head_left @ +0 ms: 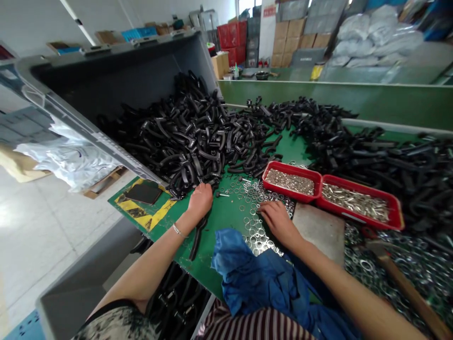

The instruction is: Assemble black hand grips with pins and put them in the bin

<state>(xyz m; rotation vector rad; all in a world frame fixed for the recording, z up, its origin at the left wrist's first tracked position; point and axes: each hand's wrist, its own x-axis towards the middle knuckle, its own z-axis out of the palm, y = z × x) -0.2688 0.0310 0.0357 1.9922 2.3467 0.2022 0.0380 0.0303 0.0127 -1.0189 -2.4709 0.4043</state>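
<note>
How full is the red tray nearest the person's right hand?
The red tray is well filled: small silver parts cover its floor.

This green counter (221, 222) is seriously packed, lol. Two red trays (288, 171) sit side by side in the middle, full of small metal bits. Just left of the trays are loose steel washers (256, 222), and a huge heap of black curved parts (371, 160) runs behind them. Right in front there's a grey metal plate (318, 231), and off to their right a wooden-handled hammer (403, 283) lies on more washers. Way left, a yellow-and-black striped mat (155, 215).
</note>
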